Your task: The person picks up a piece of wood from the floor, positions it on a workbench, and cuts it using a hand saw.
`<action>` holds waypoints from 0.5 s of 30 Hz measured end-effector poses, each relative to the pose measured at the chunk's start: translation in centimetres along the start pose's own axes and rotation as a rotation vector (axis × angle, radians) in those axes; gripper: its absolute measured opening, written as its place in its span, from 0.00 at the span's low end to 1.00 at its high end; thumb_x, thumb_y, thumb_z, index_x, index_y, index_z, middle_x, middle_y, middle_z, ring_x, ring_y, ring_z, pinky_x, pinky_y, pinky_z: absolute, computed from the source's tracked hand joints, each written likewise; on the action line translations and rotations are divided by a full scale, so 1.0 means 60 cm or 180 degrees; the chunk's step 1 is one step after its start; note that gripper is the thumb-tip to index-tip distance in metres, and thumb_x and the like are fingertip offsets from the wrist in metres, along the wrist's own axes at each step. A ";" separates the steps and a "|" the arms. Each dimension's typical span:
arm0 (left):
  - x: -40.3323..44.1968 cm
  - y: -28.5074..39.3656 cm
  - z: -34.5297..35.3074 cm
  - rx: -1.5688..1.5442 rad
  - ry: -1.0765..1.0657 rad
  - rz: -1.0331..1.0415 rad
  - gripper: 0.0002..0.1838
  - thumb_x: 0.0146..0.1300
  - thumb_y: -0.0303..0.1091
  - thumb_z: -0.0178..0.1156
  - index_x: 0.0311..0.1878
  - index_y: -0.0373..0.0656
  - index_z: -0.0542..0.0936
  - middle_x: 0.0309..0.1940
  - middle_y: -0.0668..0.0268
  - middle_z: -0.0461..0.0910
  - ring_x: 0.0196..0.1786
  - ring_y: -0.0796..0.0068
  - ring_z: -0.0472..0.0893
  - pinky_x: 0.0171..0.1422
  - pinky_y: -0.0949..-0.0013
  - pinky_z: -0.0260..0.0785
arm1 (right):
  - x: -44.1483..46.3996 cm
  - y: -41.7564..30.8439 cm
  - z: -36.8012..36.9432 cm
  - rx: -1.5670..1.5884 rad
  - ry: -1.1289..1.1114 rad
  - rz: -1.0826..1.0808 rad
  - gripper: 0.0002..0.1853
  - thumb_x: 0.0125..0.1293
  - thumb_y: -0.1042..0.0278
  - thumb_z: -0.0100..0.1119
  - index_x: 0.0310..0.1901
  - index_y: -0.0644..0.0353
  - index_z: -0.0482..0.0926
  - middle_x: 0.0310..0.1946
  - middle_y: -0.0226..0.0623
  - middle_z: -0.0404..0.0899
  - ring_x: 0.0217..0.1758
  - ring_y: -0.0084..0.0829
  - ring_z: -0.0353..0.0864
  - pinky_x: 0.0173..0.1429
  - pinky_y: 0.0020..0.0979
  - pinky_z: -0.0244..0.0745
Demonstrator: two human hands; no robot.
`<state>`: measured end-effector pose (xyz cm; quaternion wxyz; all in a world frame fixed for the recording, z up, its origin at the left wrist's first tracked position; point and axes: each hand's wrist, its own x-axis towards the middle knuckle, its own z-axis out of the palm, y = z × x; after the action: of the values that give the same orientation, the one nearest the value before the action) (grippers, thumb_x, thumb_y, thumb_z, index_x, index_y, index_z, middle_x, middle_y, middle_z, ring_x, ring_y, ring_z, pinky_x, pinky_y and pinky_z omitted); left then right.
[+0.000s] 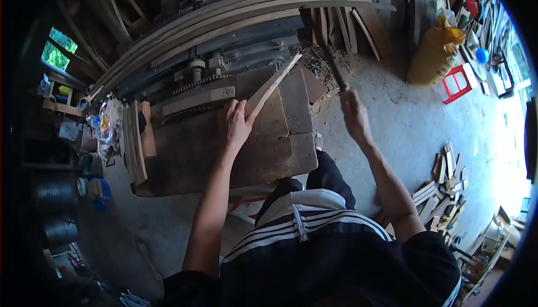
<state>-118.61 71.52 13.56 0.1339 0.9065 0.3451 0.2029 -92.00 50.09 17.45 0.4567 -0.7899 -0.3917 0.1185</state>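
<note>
My left hand [238,123] is closed around the near end of a pale wooden strip [272,87], which slants up and away over the worktable [224,156]. The strip's far end is pointed and looks rough. To the right, over the concrete floor, my right hand [354,115] is wrapped round the end of a long dark blade-like tool [334,66]. That tool points away from me, apart from the strip, and its exact kind is hard to make out. A curved wooden block [199,101] lies beside my left hand on the table.
Long planks [235,5] lie across the machine [218,63] and its chain behind the table. Short boards [134,144] rest at the table's left edge. Wood chips [325,63] lie beyond. On the right are a yellow sack [434,55], a red stool [459,83] and offcuts [443,189].
</note>
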 end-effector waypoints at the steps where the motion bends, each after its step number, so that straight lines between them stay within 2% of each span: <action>1: 0.010 0.021 -0.016 -0.0079 0.0074 0.0102 0.33 0.52 0.40 0.70 0.59 0.34 0.70 0.52 0.51 0.70 0.57 0.47 0.70 0.58 0.51 0.64 | -0.011 -0.006 0.016 -0.0084 -0.0154 0.0073 0.09 0.73 0.63 0.47 0.48 0.57 0.68 0.28 0.53 0.78 0.29 0.55 0.79 0.33 0.46 0.72; 2: 0.023 0.039 -0.025 -0.0153 0.0157 0.0206 0.37 0.52 0.41 0.71 0.61 0.33 0.68 0.56 0.49 0.68 0.59 0.46 0.69 0.62 0.53 0.64 | -0.019 -0.007 0.035 -0.0162 -0.0307 0.0136 0.09 0.73 0.63 0.47 0.48 0.56 0.67 0.27 0.55 0.78 0.30 0.59 0.79 0.34 0.49 0.72; 3: 0.040 0.050 -0.019 -0.0424 0.0108 0.0183 0.42 0.52 0.42 0.72 0.65 0.30 0.63 0.61 0.46 0.65 0.63 0.45 0.67 0.66 0.55 0.63 | -0.024 -0.008 0.056 -0.0237 -0.0246 -0.0091 0.09 0.73 0.62 0.46 0.48 0.55 0.65 0.28 0.57 0.79 0.33 0.62 0.78 0.34 0.54 0.71; 4: 0.057 0.051 0.000 -0.0403 0.0094 0.0208 0.42 0.52 0.42 0.72 0.65 0.30 0.63 0.61 0.46 0.65 0.63 0.45 0.67 0.66 0.55 0.63 | -0.025 -0.039 0.060 -0.0420 -0.0474 0.0121 0.08 0.73 0.62 0.45 0.47 0.55 0.64 0.29 0.57 0.79 0.34 0.61 0.79 0.34 0.57 0.70; 6: 0.090 0.050 0.048 -0.0616 -0.0005 0.0263 0.41 0.53 0.40 0.71 0.65 0.31 0.63 0.62 0.44 0.64 0.64 0.43 0.67 0.66 0.53 0.63 | -0.020 -0.054 0.087 -0.0775 -0.0558 -0.0121 0.08 0.72 0.61 0.44 0.45 0.55 0.64 0.29 0.54 0.79 0.33 0.60 0.79 0.35 0.56 0.73; 7: 0.107 0.073 0.039 -0.0595 -0.0498 0.0007 0.36 0.56 0.37 0.68 0.64 0.31 0.65 0.63 0.41 0.63 0.66 0.41 0.65 0.68 0.53 0.62 | -0.017 -0.067 0.097 -0.0651 -0.0550 -0.0212 0.07 0.70 0.65 0.44 0.45 0.57 0.64 0.30 0.52 0.79 0.32 0.58 0.80 0.34 0.55 0.75; 8: 0.118 0.061 0.065 -0.0587 -0.0514 0.0049 0.36 0.56 0.37 0.68 0.64 0.31 0.65 0.63 0.41 0.63 0.66 0.41 0.65 0.68 0.53 0.62 | -0.012 -0.068 0.110 -0.0642 -0.0511 -0.0190 0.07 0.70 0.65 0.44 0.45 0.57 0.64 0.30 0.52 0.79 0.32 0.58 0.80 0.34 0.55 0.75; 10: 0.130 0.014 0.154 -0.0270 0.0441 0.0182 0.25 0.59 0.31 0.64 0.57 0.32 0.69 0.57 0.42 0.68 0.63 0.40 0.67 0.65 0.51 0.64 | -0.001 -0.057 0.139 -0.0844 -0.0483 -0.0374 0.07 0.67 0.69 0.44 0.45 0.58 0.64 0.31 0.53 0.79 0.31 0.57 0.81 0.33 0.54 0.75; 11: 0.131 0.020 0.147 -0.0294 0.0545 0.0314 0.19 0.60 0.29 0.61 0.54 0.34 0.71 0.55 0.43 0.70 0.61 0.40 0.68 0.63 0.50 0.64 | 0.001 -0.053 0.147 -0.0865 -0.0385 -0.0485 0.09 0.64 0.72 0.45 0.45 0.58 0.65 0.30 0.51 0.80 0.30 0.56 0.81 0.31 0.53 0.75; 12: 0.136 0.034 0.120 -0.0291 0.0497 0.0337 0.19 0.60 0.29 0.61 0.54 0.34 0.71 0.55 0.43 0.70 0.61 0.40 0.68 0.63 0.50 0.64 | 0.003 -0.051 0.149 -0.0850 -0.0376 -0.0435 0.09 0.64 0.72 0.45 0.45 0.58 0.65 0.30 0.51 0.80 0.30 0.56 0.81 0.31 0.53 0.75; 14: 0.151 0.061 0.051 0.0063 -0.0756 -0.0040 0.20 0.61 0.31 0.60 0.56 0.35 0.71 0.58 0.42 0.68 0.63 0.40 0.66 0.65 0.50 0.62 | 0.004 -0.053 0.152 -0.1041 -0.0743 -0.0315 0.09 0.64 0.72 0.45 0.45 0.58 0.65 0.28 0.50 0.80 0.30 0.55 0.81 0.30 0.52 0.75; 15: 0.159 0.053 0.049 0.0128 -0.1097 -0.0127 0.24 0.62 0.33 0.60 0.60 0.37 0.70 0.64 0.41 0.65 0.67 0.42 0.63 0.69 0.51 0.59 | 0.003 -0.052 0.153 -0.1015 -0.0745 -0.0256 0.09 0.64 0.72 0.45 0.45 0.58 0.65 0.28 0.50 0.80 0.30 0.55 0.81 0.30 0.52 0.75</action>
<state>-108.95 75.39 14.82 0.1770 0.9234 0.3389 0.0348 -98.48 56.88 14.93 0.2816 -0.8168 -0.4872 0.1276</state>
